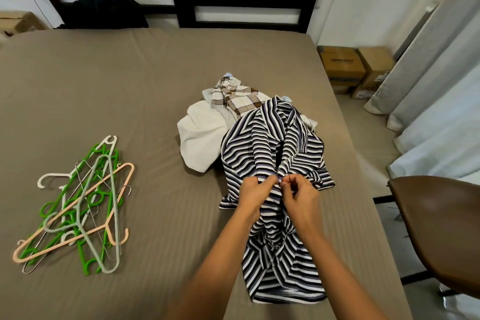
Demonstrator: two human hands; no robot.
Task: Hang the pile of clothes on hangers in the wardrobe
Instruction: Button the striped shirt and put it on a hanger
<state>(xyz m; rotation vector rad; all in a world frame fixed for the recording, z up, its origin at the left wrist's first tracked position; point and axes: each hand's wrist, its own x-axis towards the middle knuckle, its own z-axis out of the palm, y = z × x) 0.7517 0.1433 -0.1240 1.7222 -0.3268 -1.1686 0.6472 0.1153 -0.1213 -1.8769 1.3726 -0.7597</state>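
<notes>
Striped shirt, 1, pinched by left hand and right hand.

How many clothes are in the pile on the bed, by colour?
Dark and white striped shirt, held by left hand and right hand: 1
Plain white garment: 1
Brown and white checked shirt: 1
Pale blue garment, mostly hidden: 1
Total: 4 visible
</notes>
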